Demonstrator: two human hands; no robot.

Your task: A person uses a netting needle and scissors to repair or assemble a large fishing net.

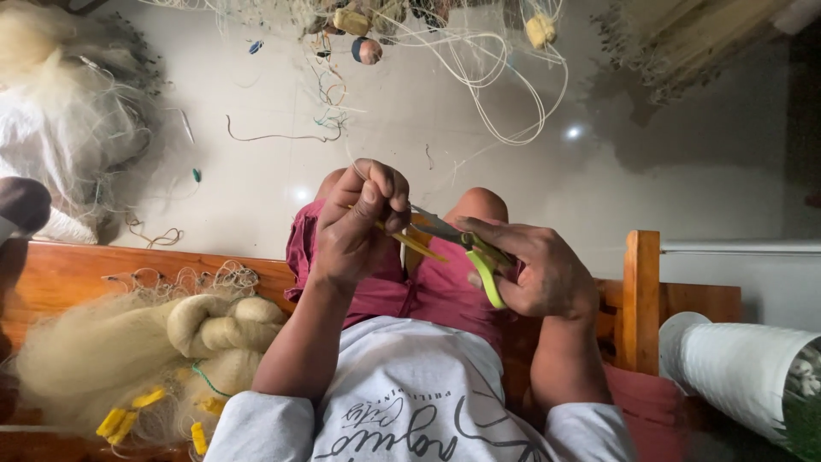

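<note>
Scissors handles hidden inside right hand.

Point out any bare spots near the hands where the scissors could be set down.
Bare floor lies beyond the right hand holding the scissors, and ahead of the knees. The bench left of the left hand is crowded by the net bundle.
</note>
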